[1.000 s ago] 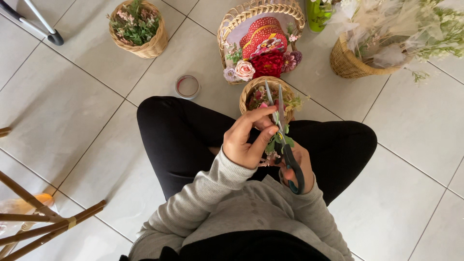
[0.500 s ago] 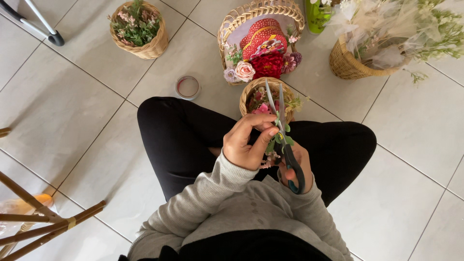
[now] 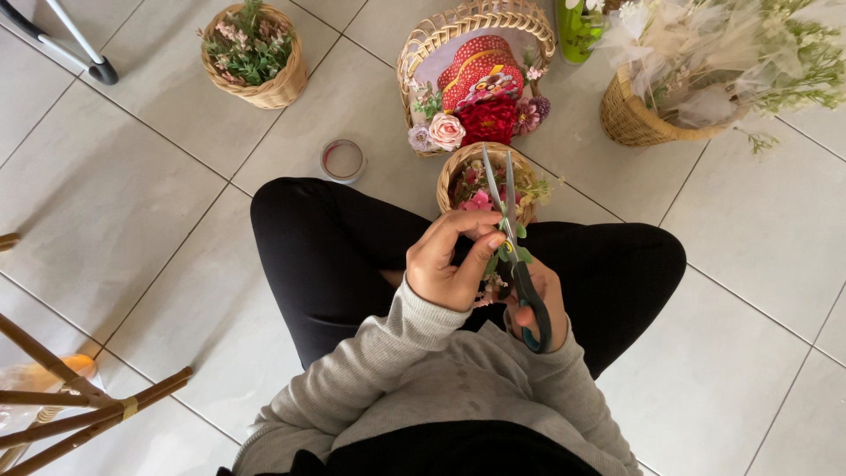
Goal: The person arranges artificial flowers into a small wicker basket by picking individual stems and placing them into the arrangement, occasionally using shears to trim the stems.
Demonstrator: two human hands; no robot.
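I sit cross-legged on a tiled floor. My right hand [image 3: 539, 298] grips the dark handles of a pair of scissors [image 3: 509, 231], whose blades point away from me and stand slightly apart. My left hand [image 3: 451, 257] pinches a small green stem with leaves [image 3: 518, 252] against the blades. Just past my hands, a small wicker basket [image 3: 451, 176] holding pink flowers rests against my legs.
A larger wicker basket [image 3: 421, 44] with red and pink flowers stands behind. A round basket of greenery [image 3: 280, 86] is at far left, a basket of pale dried flowers [image 3: 627, 122] at right. A tape roll [image 3: 343, 160] lies on the floor. Wooden legs [image 3: 79, 405] at lower left.
My left hand has shifted slightly on the stem near the blades; the scissors stay in almost the same place.
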